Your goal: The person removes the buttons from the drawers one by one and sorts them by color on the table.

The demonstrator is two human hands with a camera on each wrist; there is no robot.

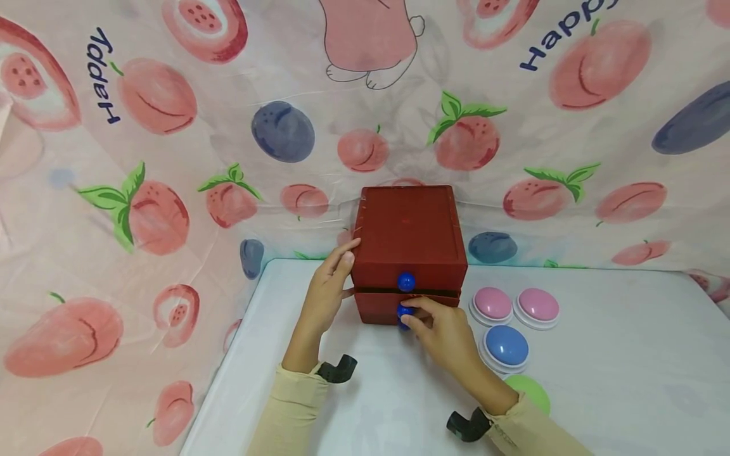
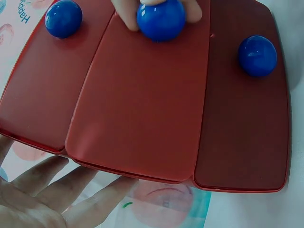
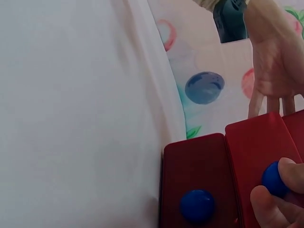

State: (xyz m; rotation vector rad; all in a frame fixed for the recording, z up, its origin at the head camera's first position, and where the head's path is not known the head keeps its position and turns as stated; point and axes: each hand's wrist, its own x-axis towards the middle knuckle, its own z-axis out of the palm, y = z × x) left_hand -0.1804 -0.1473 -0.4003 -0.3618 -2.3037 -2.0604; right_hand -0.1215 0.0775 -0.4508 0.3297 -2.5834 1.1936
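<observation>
A reddish-brown drawer box stands on the white table against the printed cloth. Its three drawer fronts each carry a round blue knob. My right hand pinches the middle drawer's knob between thumb and fingers. That middle drawer seems to sit slightly forward of its neighbours. Against the box's left side, my left hand rests with fingers extended. The top drawer's knob and the bottom drawer's knob are untouched. What the drawers hold is hidden.
Right of the box sit two pink push-buttons and a blue one on white bases. A green button is partly covered by my right forearm. Fruit-printed cloth hangs behind and left of the white table.
</observation>
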